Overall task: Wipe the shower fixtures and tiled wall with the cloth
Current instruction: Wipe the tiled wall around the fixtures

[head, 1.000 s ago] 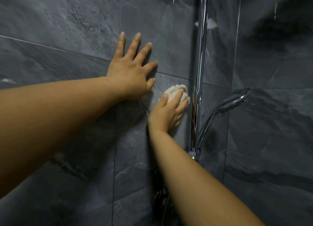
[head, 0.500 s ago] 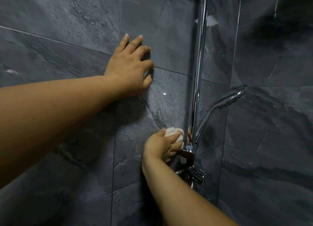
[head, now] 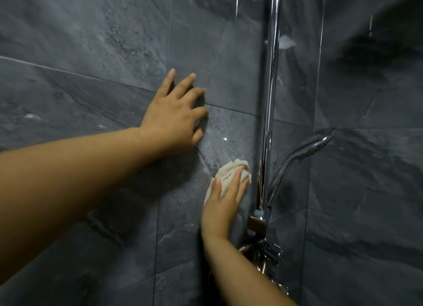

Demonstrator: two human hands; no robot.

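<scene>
My right hand (head: 223,205) presses a crumpled white cloth (head: 231,171) flat against the dark grey tiled wall (head: 103,42), just left of the chrome shower riser pipe (head: 270,99). The fingers lie over the cloth, which sticks out above and to the left of them. My left hand (head: 175,118) rests on the wall higher up and to the left, fingers spread, holding nothing. A chrome hand shower (head: 304,152) hangs to the right of the pipe. The mixer fitting (head: 263,248) sits below, partly hidden by my right forearm.
The side wall (head: 366,191) meets the tiled wall in a corner just right of the pipe. A small white patch (head: 286,42) shows beside the upper pipe. Grout lines cross the tiles.
My right hand with the cloth went down to the pipe's base, then came back up a little along the wall. My left hand stayed on the wall and drew its fingers closer.
</scene>
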